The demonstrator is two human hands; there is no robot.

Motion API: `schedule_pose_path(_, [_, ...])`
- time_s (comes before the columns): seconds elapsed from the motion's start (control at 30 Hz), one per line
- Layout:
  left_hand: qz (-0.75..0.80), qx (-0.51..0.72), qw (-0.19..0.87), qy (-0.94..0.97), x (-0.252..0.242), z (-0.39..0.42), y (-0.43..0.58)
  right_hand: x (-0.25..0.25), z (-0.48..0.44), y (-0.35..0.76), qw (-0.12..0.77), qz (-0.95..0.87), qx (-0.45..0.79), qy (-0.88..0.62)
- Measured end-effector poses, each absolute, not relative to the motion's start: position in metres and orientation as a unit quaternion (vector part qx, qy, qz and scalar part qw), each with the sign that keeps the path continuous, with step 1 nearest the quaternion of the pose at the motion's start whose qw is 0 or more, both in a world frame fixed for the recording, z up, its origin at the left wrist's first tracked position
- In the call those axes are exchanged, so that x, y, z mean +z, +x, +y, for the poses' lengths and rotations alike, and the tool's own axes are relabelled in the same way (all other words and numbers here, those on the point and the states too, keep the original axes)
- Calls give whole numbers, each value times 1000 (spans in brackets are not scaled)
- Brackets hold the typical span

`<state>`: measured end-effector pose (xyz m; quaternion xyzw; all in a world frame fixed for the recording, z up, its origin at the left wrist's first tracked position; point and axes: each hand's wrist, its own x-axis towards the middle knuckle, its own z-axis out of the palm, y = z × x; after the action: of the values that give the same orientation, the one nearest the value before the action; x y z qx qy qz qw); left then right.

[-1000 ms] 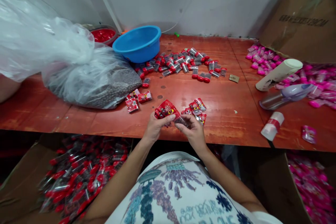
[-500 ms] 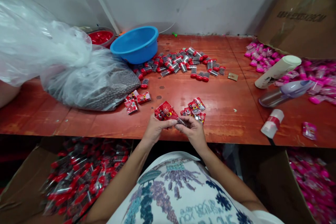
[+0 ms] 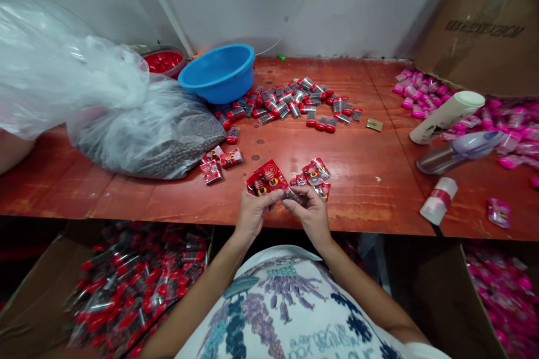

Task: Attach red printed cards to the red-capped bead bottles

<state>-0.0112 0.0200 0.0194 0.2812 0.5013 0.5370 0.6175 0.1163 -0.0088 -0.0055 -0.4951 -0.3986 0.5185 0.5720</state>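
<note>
My left hand [image 3: 252,213] is closed on a small stack of red printed wrappers [image 3: 266,179] at the near edge of the red wooden table [image 3: 370,168]. My right hand [image 3: 310,212] pinches a small clear tube [image 3: 293,196] held against those wrappers. The two hands touch each other over the table edge. More red wrappers [image 3: 315,173] lie just beyond my right hand, and a few others [image 3: 219,161] lie to the left.
A pile of red-capped tubes [image 3: 290,104] sits mid-table before a blue basin [image 3: 219,72]. A clear bag of dark beads [image 3: 143,129] lies left. Pink tubes [image 3: 463,112], a white bottle [image 3: 447,118] and cardboard box [image 3: 484,28] stand right. Boxes of filled tubes [image 3: 135,286] sit below.
The hands stay at the table edge, working the wrappers and tube with small finger movements. The view shifted slightly.
</note>
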Motion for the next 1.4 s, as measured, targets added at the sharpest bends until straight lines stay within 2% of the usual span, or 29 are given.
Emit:
schedule_pose_path(0.13, [507, 525, 619, 293, 23, 23, -12, -6, -7, 116, 573, -444, 455, -516])
schedule_pose_path(0.3, [492, 490, 651, 307, 23, 27, -18, -4, -2, 115, 541, -388, 568, -483])
schedule_pose_path(0.47, [522, 494, 617, 322, 21, 31, -20, -6, 0, 113, 554, -445, 473, -521])
schedule_pose_path(0.67, [508, 500, 626, 316, 24, 31, -17, 0, 4, 112, 528, -333, 629, -464])
schedule_pose_path(0.77, [500, 538, 619, 280, 24, 30, -13, -2, 2, 108, 547, -364, 581, -480])
schedule_pose_path(0.9, [510, 539, 608, 282, 23, 30, -10, -6, 0, 106, 568, -465, 415, -537])
schedule_pose_path(0.93, [514, 535, 606, 286, 23, 30, -10, -6, 0, 107, 564, -471, 412, -539])
schedule_pose_path(1.1, [526, 496, 627, 290, 25, 29, -13, -3, 3, 114, 517, -416, 565, -490])
schedule_pose_path(1.27, [518, 502, 634, 281, 20, 29, -11, -2, -1, 113, 545, -494, 411, -538])
schedule_pose_path(1.4, [513, 530, 615, 278, 21, 27, -6, -2, 0, 111, 543, -389, 560, -491])
